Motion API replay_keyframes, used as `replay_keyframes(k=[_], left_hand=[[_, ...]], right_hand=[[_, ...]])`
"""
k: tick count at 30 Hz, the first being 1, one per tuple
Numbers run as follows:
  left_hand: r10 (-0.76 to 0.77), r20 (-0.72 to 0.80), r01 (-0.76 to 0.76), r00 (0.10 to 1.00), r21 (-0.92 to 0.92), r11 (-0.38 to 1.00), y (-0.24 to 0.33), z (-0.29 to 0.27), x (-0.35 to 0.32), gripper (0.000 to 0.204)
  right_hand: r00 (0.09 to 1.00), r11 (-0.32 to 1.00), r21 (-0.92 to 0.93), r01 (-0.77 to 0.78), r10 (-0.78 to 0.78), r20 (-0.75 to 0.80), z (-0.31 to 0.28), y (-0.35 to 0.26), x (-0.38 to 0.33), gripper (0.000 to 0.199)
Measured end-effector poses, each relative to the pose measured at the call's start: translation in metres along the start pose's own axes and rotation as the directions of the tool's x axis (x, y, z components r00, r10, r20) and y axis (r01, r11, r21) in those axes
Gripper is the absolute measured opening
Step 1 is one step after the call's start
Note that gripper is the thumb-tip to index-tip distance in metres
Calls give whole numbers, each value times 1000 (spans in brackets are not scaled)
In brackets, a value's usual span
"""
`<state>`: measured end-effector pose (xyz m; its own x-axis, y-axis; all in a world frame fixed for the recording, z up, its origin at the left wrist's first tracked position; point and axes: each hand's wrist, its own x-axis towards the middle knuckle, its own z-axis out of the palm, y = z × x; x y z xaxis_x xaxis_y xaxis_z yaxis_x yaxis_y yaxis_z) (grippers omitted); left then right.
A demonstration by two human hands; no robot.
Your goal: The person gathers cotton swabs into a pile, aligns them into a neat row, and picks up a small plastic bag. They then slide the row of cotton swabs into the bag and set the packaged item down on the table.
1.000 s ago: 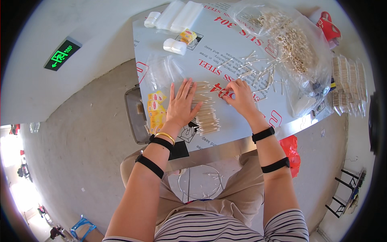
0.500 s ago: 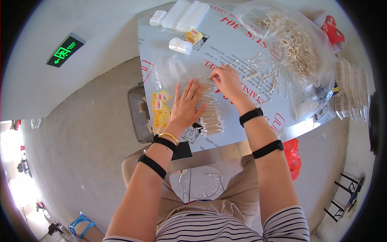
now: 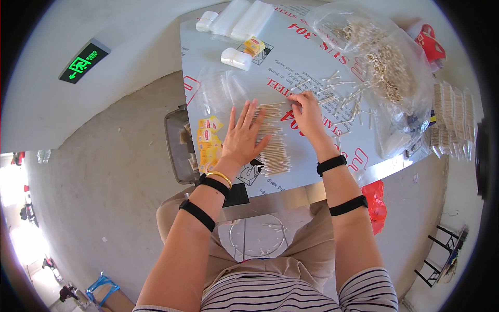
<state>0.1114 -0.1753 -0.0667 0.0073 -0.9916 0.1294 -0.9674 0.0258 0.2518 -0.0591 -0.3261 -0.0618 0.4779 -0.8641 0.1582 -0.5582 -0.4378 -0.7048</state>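
My left hand (image 3: 242, 136) lies flat with its fingers spread, resting on the left ends of a row of cotton swabs (image 3: 275, 151). The swabs are laid side by side in a column on the tabletop; my palm and fingers hide part of them. Just right of the column's far end is my right hand (image 3: 309, 117), thumb and forefinger bent and slightly apart, with no swab visible between them. Loose cotton swabs (image 3: 345, 99) are scattered to the right of that hand. Beyond them a big clear plastic bag (image 3: 384, 62) bulges with many more swabs.
Yellow printed packets (image 3: 209, 138) and clear flat bags (image 3: 221, 91) lie left of my left hand. Farther back are rolled plastic bags (image 3: 236, 59), a small yellow box (image 3: 254, 46) and clear sleeves (image 3: 252, 20). Packed swabs (image 3: 453, 117) stand at the right; a grey bin (image 3: 175, 145) sits left of the table.
My right hand has moved right, away from the far end of the swab column, and its pinched fingers have parted. My left hand has stayed on the swabs.
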Motion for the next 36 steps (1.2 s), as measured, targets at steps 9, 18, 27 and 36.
replay_keyframes(k=[9, 18, 27, 36], left_hand=[[-5, -16, 4, 1000, -58, 998, 0, 0, 0, 72], [-39, -82, 36, 996, -43, 998, 1, 0, -2, 70], [-112, -234, 60, 966, -220, 974, -5, 5, -4, 49], [-57, -206, 17, 977, -189, 982, -5, 3, -4, 42]], right_hand=[[999, 997, 78, 20, -24, 42, 18, -9, -3, 19], [1000, 987, 159, 1, -4, 19, 6, -11, -4, 19], [998, 996, 71, 58, -59, 15, -1, -16, -4, 9], [979, 993, -30, 114, -107, 176, -11, -10, -24, 10]])
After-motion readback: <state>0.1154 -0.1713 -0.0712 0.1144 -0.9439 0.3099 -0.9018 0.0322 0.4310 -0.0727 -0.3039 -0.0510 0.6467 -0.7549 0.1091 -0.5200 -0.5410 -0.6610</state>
